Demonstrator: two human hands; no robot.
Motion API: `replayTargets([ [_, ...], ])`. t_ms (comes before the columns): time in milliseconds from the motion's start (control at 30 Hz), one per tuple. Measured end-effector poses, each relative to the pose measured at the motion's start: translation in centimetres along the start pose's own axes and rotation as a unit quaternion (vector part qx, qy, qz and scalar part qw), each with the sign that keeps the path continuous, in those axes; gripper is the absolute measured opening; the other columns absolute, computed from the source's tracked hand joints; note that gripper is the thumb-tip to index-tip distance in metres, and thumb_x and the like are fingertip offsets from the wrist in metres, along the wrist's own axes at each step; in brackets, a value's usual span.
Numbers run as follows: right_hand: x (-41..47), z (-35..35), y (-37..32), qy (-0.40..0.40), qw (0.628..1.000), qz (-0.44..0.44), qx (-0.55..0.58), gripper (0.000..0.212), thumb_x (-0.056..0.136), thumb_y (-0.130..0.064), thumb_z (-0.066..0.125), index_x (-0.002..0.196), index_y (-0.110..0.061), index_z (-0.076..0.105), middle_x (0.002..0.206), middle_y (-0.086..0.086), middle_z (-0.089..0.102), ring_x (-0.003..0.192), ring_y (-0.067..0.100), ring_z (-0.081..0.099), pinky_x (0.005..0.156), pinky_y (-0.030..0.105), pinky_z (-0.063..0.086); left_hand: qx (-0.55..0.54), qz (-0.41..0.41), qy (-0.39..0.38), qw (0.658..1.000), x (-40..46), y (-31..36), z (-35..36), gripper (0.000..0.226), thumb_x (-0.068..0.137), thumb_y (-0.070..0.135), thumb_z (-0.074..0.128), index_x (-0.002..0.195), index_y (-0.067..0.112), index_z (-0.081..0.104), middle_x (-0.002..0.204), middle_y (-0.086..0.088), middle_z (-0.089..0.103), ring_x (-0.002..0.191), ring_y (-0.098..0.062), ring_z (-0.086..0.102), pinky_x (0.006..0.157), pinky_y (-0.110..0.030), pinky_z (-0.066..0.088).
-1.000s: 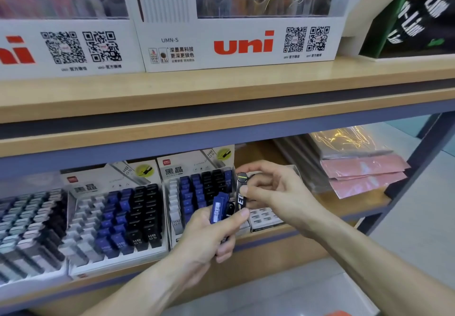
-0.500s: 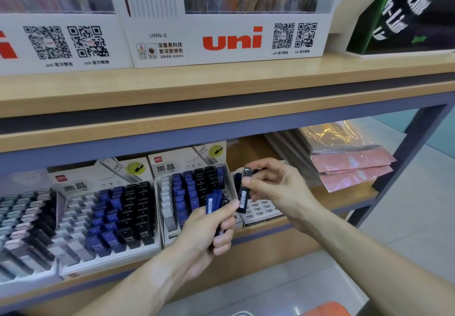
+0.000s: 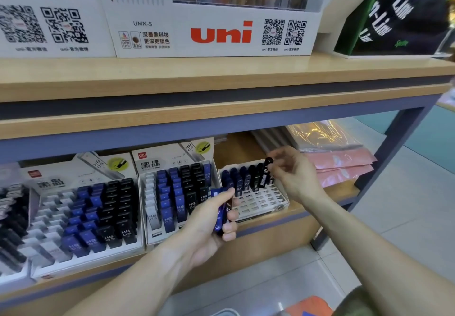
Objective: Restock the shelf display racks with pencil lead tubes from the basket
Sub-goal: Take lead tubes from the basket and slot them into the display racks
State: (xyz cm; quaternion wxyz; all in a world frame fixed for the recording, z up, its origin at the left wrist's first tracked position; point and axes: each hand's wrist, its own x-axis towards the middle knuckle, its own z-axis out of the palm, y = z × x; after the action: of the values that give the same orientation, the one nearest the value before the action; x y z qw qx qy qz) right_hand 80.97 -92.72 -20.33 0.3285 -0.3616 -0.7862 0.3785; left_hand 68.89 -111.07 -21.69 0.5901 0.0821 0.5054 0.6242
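Note:
My right hand [image 3: 294, 174] pinches a black pencil lead tube [image 3: 264, 173] upright over the back row of a white grid rack [image 3: 261, 200] on the lower shelf. That rack holds a few blue and black tubes at the back; its front cells are bare. My left hand [image 3: 211, 219] grips a small bunch of blue and black tubes [image 3: 221, 211] in front of the middle rack [image 3: 176, 192]. The middle rack is filled with white, blue and black tubes marked HB 0.5. The basket is barely visible at the bottom edge.
Another stepped rack [image 3: 81, 212] of tubes stands to the left. Pink plastic packets [image 3: 339, 165] lie to the right on the same shelf. The upper shelf board [image 3: 221, 74] carries white uni pen boxes [image 3: 216, 30]. A grey shelf post [image 3: 391, 153] stands at the right.
My right hand has carried the black tube rightwards, away from my left hand, to above the white grid rack. My left hand stays holding the bunch.

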Motion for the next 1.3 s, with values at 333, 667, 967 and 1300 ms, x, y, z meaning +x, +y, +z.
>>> replayTargets([
  [333, 1.0, 0.7, 3.1, -0.004, 0.987, -0.036, -0.158, 0.025, 0.088, -0.009, 0.069, 0.095, -0.033, 0.067, 0.085, -0.014, 0.070, 0.081, 0.010, 0.067, 0.076, 0.033, 0.057, -0.108, -0.007, 0.006, 0.994, 1.8, -1.1, 2.5, 0.030, 0.096, -0.001, 0.048, 0.123, -0.011, 0.058, 0.071, -0.013, 0.056, 0.051, -0.019, 0.045, 0.043, -0.026, 0.037],
  [667, 1.0, 1.1, 4.1, -0.053, 0.984, -0.041, -0.164, 0.028, 0.088, -0.004, 0.066, 0.095, -0.032, 0.066, 0.089, -0.010, 0.071, 0.080, 0.005, 0.067, 0.074, 0.022, 0.054, -0.133, -0.009, 0.005, 0.991, 2.3, -1.8, 3.1, 0.027, 0.096, -0.008, 0.049, 0.123, -0.012, 0.048, 0.101, -0.030, 0.073, 0.061, -0.026, 0.055, 0.051, -0.030, 0.051],
  [967, 1.1, 1.9, 4.6, 0.008, 0.981, -0.047, -0.187, 0.024, 0.088, -0.003, 0.065, 0.102, -0.022, 0.070, 0.091, -0.007, 0.075, 0.083, 0.012, 0.070, 0.077, 0.026, 0.056, -0.165, -0.004, -0.006, 0.986, 2.2, -2.1, 2.7, 0.027, 0.098, -0.007, 0.046, 0.123, -0.016, 0.055, 0.105, -0.032, 0.072, 0.083, -0.038, 0.074, 0.069, -0.039, 0.065],
  [1300, 0.0, 1.7, 4.4, -0.020, 0.971, -0.053, -0.231, 0.049, 0.086, 0.000, 0.058, 0.128, -0.021, 0.068, 0.099, 0.004, 0.076, 0.091, 0.025, 0.071, 0.082, 0.037, 0.057, -0.167, -0.001, 0.012, 0.986, 0.9, -2.2, 2.4, 0.023, 0.099, -0.009, 0.047, 0.120, -0.017, 0.057, 0.106, -0.029, 0.070, 0.092, -0.046, 0.073, 0.073, -0.046, 0.064],
])
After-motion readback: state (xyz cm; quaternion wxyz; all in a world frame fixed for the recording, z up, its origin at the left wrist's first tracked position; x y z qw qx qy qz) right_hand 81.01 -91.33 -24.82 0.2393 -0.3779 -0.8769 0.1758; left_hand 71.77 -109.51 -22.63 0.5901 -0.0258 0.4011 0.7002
